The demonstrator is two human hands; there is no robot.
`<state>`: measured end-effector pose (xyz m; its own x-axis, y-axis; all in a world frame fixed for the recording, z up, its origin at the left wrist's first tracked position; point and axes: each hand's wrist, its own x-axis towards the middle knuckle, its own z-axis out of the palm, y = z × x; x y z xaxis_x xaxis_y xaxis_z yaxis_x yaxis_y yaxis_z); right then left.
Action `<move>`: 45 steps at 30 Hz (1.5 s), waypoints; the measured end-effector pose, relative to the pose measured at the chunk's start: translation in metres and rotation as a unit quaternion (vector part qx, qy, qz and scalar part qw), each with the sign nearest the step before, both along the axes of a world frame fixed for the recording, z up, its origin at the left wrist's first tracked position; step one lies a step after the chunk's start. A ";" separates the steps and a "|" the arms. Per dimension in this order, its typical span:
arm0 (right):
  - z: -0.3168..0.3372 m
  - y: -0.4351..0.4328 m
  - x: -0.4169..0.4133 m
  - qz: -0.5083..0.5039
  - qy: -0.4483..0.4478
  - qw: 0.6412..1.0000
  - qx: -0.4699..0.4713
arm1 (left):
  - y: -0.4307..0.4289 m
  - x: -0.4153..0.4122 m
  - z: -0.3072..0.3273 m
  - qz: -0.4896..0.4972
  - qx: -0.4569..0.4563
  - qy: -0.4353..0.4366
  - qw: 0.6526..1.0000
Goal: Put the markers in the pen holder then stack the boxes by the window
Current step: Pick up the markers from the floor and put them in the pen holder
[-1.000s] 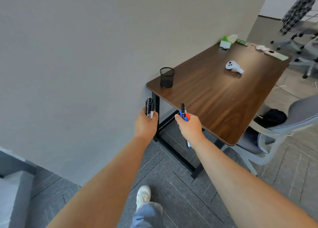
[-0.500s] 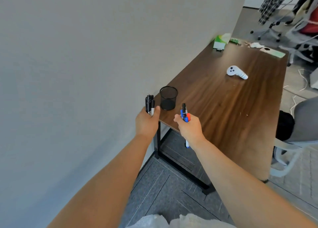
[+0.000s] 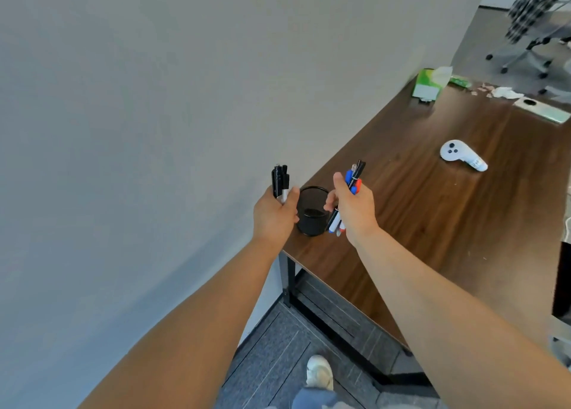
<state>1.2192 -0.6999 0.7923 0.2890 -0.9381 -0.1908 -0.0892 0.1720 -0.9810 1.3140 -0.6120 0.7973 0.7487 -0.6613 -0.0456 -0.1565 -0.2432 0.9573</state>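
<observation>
At the near corner of the dark wood-grain desk, close to the grey wall, the black mesh cylindrical pen holder stands upright with your two hands on either side of it. Your left hand is closed around a bundle of black markers, caps up; your right hand grips a mixed bundle of blue, red and black markers that sticks out above and below the fist. Neither bundle is in the cup yet, and no boxes or window are in view. Watch the holder: it looks light and sits near the desk edge, so a knuckle bumping its rim could tip it or push it off. Dropping a whole fistful at an angle may catch the rim and scatter markers onto the floor.
</observation>
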 end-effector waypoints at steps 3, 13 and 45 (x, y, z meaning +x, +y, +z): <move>-0.005 -0.025 0.012 0.008 -0.037 0.999 0.000 | -0.031 0.004 -0.001 0.011 0.004 -0.007 1.000; -0.040 -0.081 0.052 0.069 0.008 0.995 0.072 | -0.080 0.017 -0.009 0.063 0.029 0.002 0.998; -0.063 -0.084 0.023 0.055 0.084 0.985 0.143 | -0.092 0.024 -0.077 -0.117 0.249 -0.127 0.953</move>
